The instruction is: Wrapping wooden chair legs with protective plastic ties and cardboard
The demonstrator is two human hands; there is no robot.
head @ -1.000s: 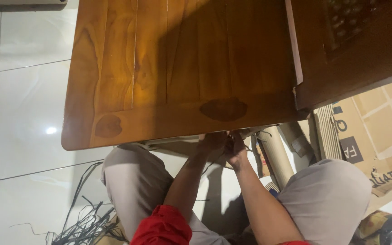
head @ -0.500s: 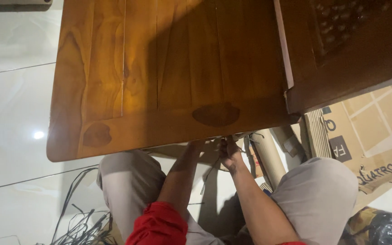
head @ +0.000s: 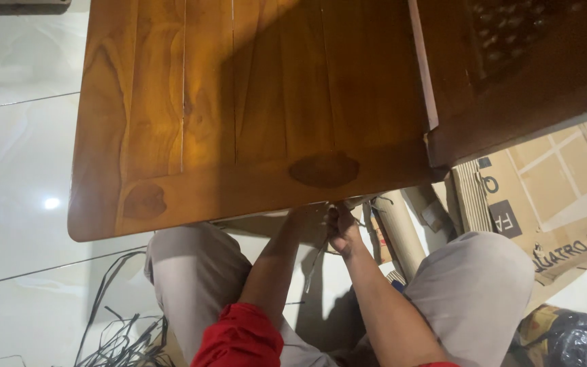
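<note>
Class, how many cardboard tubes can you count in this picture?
1: the tube slants from under the table edge, beside the right hand. Others may be hidden.

1. Both hands, left hand (head: 305, 216) and right hand (head: 340, 228), sit side by side just under the near edge of the worktop (head: 239, 109).
2. Cardboard tube (head: 402, 228) right of them, flattened boxes (head: 552, 197) further right.
3. Loose strips (head: 120, 326) on the floor (head: 15, 177), left of the knees.
</note>
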